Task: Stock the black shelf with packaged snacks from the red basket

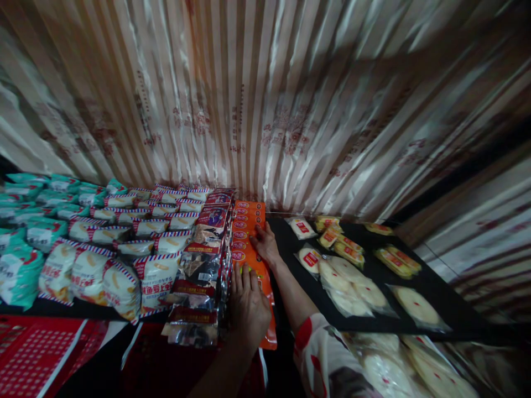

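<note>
A column of overlapping orange snack packets (243,213) lies on the dark shelf. My left hand (250,309) rests flat on the near part of them, fingers stretched out and pointing away from me. Farther back, my right hand (265,244) touches the right side of the same packets with its fingers apart. Close along the left of the orange packets runs a row of overlapping dark red and black foil packets (202,260). Neither hand is wrapped around anything. My left hand covers part of the orange packets.
White puffed-snack bags (160,276) and teal bags (45,232) stand in rows on the left. To the right lie clear-wrapped flat round breads (418,307) and small yellow packs (397,261). Red perforated baskets (37,348) are below the front edge. A pleated curtain (249,110) hangs behind.
</note>
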A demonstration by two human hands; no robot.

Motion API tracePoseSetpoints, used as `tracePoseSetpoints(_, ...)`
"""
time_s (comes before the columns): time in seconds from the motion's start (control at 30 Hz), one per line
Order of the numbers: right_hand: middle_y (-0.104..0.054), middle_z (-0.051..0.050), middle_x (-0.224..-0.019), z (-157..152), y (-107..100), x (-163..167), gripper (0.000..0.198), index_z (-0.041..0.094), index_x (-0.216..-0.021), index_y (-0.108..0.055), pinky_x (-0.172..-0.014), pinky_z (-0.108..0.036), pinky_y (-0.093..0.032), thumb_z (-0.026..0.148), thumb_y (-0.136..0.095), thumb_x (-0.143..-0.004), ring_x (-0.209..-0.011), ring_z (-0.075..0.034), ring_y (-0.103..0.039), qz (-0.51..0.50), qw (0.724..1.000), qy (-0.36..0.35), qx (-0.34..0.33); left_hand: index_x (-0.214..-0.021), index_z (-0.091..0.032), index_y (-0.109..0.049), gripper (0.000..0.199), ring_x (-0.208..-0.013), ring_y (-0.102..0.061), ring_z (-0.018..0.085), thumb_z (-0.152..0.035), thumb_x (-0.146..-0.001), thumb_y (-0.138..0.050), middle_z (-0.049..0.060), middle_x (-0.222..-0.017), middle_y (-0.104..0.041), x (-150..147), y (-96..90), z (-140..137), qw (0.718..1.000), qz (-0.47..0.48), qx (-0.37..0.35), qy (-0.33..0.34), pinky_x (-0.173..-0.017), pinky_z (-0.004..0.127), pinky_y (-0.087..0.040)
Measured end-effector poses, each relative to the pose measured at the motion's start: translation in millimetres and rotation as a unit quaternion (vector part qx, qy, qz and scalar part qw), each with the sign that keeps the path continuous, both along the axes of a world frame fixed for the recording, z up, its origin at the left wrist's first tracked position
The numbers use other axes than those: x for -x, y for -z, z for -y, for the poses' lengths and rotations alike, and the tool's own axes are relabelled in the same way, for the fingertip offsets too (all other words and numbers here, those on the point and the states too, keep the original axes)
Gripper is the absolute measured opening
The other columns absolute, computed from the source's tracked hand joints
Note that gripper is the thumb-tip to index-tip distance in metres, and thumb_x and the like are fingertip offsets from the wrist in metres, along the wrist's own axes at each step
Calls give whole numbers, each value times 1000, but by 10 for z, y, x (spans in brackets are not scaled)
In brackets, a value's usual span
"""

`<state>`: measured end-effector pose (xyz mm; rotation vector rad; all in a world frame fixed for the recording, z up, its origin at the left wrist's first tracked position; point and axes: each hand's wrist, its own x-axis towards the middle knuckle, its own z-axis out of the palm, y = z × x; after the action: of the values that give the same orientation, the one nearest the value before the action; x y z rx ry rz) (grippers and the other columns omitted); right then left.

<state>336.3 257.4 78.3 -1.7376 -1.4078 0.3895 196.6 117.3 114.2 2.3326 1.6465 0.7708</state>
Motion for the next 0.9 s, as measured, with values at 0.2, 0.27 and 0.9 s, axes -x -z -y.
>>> tracePoseSetpoints(0.2,-38,-13,-144,-9,9,30,45,17,-115,-65,-107,-42,-36,31,-60,-73,-134,-30,-35,6,1000,19,16,-123,-3,-55,45,-135,-33,33,-18,-83,-44,20,-136,-49,-4,27,-7,1000,4,-12,3,-110,50,-33)
tracePoseSetpoints(0.27,-38,-13,-144,-14,10,29,45,16,-116,-64,-107,-42,-36,31,-60,-73,-134,-30,-36,7,1000,12,15,-123,-2,-56,45,-133,-36,33,-18,-82,-45,21,-136,-49,-13,29,-10,1000,1,-9,-1,-110,49,-33)
tracePoseSetpoints(0.9,-44,-12,-138,-26,-14,-8,44,19,-114,-65,-103,-39,-40,38,-62,-74,-120,-28,-50,22,1000,-14,12,-121,0,-55,45,-131,-39,33,-19,-82,-43,23,-134,-50,-10,10,-3,1000,-8,-25,4,-107,51,-35)
